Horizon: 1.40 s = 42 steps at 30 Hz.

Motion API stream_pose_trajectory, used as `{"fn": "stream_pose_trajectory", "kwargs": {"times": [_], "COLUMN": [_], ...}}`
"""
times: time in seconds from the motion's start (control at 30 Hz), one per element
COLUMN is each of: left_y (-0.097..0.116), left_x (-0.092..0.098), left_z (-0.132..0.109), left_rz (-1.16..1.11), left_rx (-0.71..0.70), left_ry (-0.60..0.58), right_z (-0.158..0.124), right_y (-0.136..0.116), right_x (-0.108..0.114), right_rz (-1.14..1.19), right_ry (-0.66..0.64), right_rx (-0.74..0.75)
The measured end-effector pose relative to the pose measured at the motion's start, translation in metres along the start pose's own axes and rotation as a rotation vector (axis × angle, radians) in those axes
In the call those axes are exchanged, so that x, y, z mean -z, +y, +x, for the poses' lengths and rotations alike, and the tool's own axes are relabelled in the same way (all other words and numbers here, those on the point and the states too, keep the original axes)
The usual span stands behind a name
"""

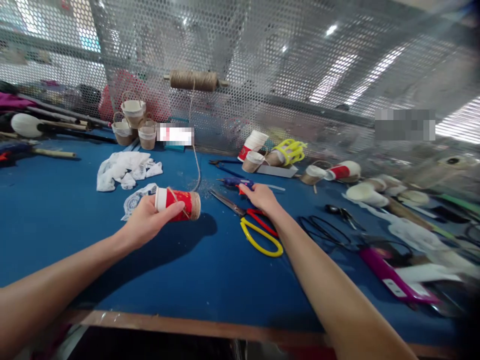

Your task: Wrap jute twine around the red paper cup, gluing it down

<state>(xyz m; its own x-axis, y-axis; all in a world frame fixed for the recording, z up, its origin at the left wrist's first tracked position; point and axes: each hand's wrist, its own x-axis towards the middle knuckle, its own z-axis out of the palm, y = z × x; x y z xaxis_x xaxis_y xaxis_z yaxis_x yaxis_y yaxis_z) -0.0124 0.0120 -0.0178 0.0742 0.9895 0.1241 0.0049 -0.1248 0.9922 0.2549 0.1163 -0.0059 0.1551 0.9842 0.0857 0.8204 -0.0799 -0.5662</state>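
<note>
My left hand (144,222) is wrapped round a red and white paper cup (179,204), tilted on its side, with twine wound round its right end. Twine (195,155) runs down from a spool (193,80) towards the cup. Over on the right, my right hand (261,197) grips a blue glue gun (234,182) whose tip points left. Scissors (240,212) with one red and one yellow handle lie open on the blue table, just below the glue gun. White lace pieces (122,167) lie behind my left hand.
Small twine-covered baskets (134,114) are stacked at the back left. Near the mesh panel (262,60) stand paper cups (255,141) and a yellow netted item (290,151). On the right lie a purple power strip (393,277), black cables (322,230) and more cups (347,171).
</note>
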Motion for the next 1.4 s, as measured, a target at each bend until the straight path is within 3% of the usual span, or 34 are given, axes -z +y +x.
{"fn": "stream_pose_trajectory", "kwargs": {"times": [0.1, 0.2, 0.27, 0.33, 0.4, 0.5, 0.57, 0.67, 0.83, 1.13, 1.27, 1.4], "left_y": [0.004, 0.007, 0.010, 0.013, 0.016, 0.020, 0.021, 0.020, 0.019, 0.015, 0.013, 0.013], "left_x": [-0.002, -0.004, -0.004, -0.003, -0.003, -0.004, -0.005, -0.006, -0.007, -0.005, -0.005, -0.006], "left_z": [-0.004, -0.010, -0.015, -0.019, -0.022, -0.025, -0.025, -0.023, -0.022, -0.010, -0.009, -0.010], "left_rz": [0.117, 0.230, 0.294, 0.351, 0.402, 0.452, 0.448, 0.402, 0.285, -0.232, -0.331, -0.296], "left_rx": [-0.058, -0.143, -0.221, -0.318, -0.407, -0.459, -0.424, -0.319, -0.115, 0.315, 0.371, 0.361], "left_ry": [-0.056, -0.144, -0.225, -0.317, -0.410, -0.492, -0.506, -0.535, -0.548, -0.319, -0.305, -0.322], "right_z": [-0.015, -0.037, -0.052, -0.066, -0.077, -0.087, -0.091, -0.097, -0.105, -0.113, -0.117, -0.113], "right_y": [-0.015, -0.041, -0.059, -0.073, -0.082, -0.090, -0.092, -0.095, -0.096, -0.084, -0.083, -0.085], "right_x": [0.004, 0.005, 0.000, -0.006, -0.012, -0.016, -0.016, -0.013, -0.010, 0.009, 0.011, 0.005], "right_rz": [-0.016, 0.011, 0.100, 0.341, 0.529, 0.779, 0.914, 1.029, 1.020, 0.863, 0.750, 0.705], "right_ry": [0.006, -0.090, -0.294, -0.694, -0.948, -1.071, -1.051, -0.923, -0.816, -0.380, -0.220, -0.157], "right_rx": [0.093, 0.172, 0.228, 0.281, 0.286, 0.226, 0.169, 0.121, 0.213, 0.376, 0.441, 0.483]}}
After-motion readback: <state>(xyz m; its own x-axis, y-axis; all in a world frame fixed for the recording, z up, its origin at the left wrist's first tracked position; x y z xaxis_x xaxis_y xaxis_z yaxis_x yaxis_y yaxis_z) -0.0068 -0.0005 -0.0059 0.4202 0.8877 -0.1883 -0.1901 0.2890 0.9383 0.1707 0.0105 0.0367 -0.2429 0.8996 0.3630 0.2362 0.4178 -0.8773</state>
